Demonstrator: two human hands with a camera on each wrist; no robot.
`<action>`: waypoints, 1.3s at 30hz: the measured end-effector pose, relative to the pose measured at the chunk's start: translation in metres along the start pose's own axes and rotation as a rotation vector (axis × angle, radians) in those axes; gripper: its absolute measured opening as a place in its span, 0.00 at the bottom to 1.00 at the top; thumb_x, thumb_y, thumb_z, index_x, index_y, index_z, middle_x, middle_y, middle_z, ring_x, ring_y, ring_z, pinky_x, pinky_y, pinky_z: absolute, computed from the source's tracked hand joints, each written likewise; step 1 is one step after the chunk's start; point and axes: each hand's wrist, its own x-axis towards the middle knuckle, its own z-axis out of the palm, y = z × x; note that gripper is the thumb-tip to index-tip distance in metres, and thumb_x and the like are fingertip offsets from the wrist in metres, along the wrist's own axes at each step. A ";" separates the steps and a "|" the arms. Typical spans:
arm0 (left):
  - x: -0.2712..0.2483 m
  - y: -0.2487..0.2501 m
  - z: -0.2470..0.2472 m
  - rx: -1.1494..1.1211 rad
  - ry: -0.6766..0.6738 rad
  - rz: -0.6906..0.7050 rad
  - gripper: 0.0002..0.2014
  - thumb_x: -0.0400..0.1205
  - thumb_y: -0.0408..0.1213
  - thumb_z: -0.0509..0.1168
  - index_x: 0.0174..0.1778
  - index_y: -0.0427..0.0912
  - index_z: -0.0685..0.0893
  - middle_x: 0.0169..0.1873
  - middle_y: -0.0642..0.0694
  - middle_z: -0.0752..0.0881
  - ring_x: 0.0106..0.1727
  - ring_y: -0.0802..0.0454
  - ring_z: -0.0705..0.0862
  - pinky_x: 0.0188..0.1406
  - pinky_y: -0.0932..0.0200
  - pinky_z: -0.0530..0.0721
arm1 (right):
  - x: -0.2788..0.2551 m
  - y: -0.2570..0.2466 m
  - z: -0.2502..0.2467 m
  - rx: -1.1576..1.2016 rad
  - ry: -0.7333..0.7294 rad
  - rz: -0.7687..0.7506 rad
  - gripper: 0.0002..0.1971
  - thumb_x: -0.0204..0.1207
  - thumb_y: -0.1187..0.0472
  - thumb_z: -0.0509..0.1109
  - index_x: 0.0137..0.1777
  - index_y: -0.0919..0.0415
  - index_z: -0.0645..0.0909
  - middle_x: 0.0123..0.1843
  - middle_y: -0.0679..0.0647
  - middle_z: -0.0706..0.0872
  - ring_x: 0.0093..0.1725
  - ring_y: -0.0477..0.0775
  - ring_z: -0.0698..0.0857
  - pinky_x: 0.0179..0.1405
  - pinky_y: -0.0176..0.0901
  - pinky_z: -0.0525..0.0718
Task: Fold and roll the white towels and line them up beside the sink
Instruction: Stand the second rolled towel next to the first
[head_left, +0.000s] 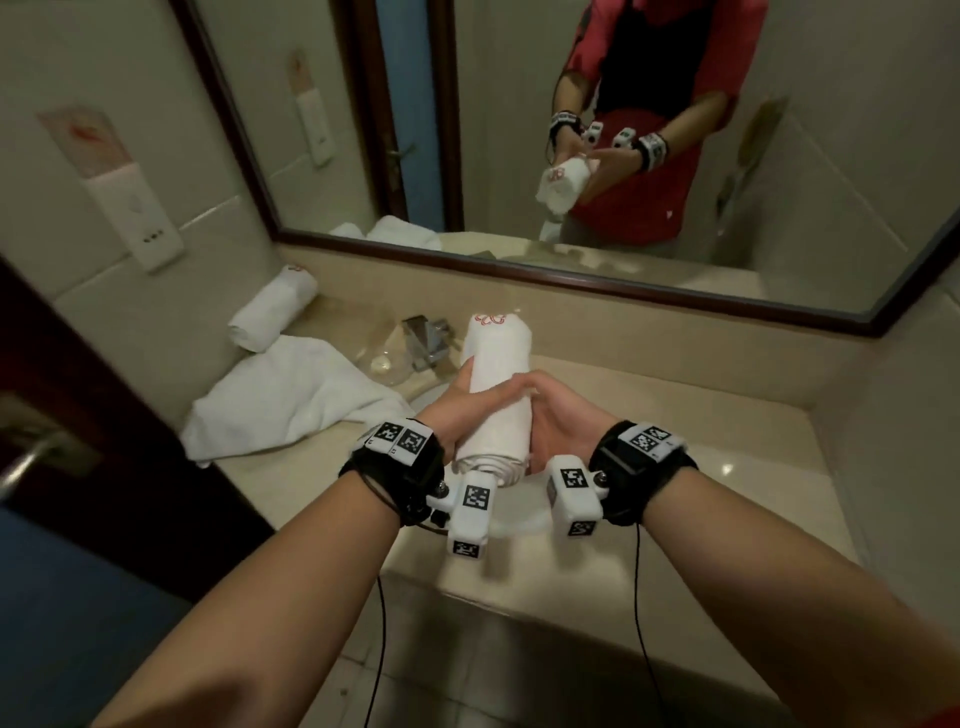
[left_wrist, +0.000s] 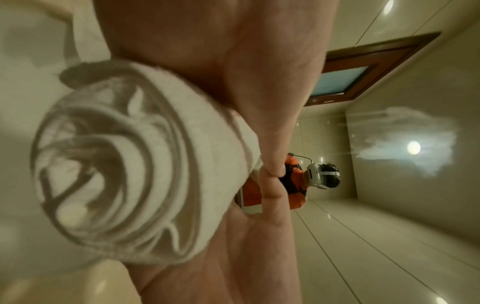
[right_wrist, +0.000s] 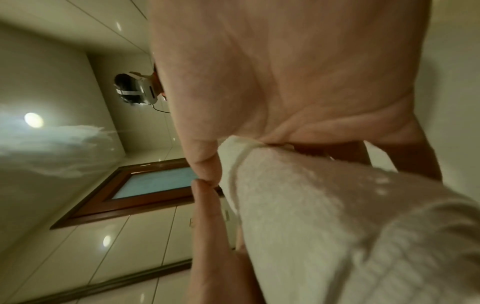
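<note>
A rolled white towel (head_left: 498, 374) with red embroidery at its far end is held in the air over the sink (head_left: 519, 522), pointing away from me. My left hand (head_left: 457, 400) grips its left side, fingers curled under the roll. My right hand (head_left: 545, 410) grips the right side with the thumb laid across the top. The left wrist view shows the spiral near end of the roll (left_wrist: 124, 168) against my palm. In the right wrist view the roll's side (right_wrist: 324, 216) fills the lower right. A second rolled towel (head_left: 272, 306) lies by the wall at the back left.
An unfolded white towel (head_left: 291, 395) lies crumpled on the counter (head_left: 727, 467) left of the sink. The chrome faucet (head_left: 428, 340) and a clear glass (head_left: 382, 358) stand behind the basin. A framed mirror (head_left: 623, 156) runs along the back. A dark door with a handle (head_left: 31, 457) is at the left.
</note>
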 end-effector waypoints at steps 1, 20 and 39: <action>-0.007 0.001 -0.021 0.003 -0.004 0.001 0.32 0.77 0.33 0.74 0.74 0.49 0.68 0.60 0.38 0.85 0.56 0.41 0.88 0.51 0.41 0.89 | 0.008 0.000 0.018 -0.024 -0.003 0.015 0.30 0.81 0.43 0.57 0.75 0.63 0.72 0.62 0.66 0.84 0.52 0.64 0.87 0.38 0.52 0.88; -0.032 -0.003 -0.248 0.562 0.253 -0.027 0.64 0.54 0.49 0.80 0.84 0.58 0.49 0.74 0.47 0.72 0.72 0.47 0.74 0.69 0.46 0.78 | 0.168 -0.003 0.213 -0.101 0.109 0.048 0.10 0.79 0.56 0.71 0.51 0.63 0.84 0.37 0.61 0.92 0.33 0.58 0.91 0.24 0.48 0.87; 0.195 0.053 -0.367 0.761 0.228 -0.216 0.51 0.65 0.49 0.79 0.81 0.51 0.57 0.64 0.48 0.79 0.62 0.51 0.79 0.59 0.56 0.79 | 0.400 -0.113 0.188 -0.146 0.174 0.191 0.18 0.78 0.45 0.70 0.57 0.60 0.79 0.54 0.61 0.88 0.50 0.60 0.88 0.42 0.50 0.87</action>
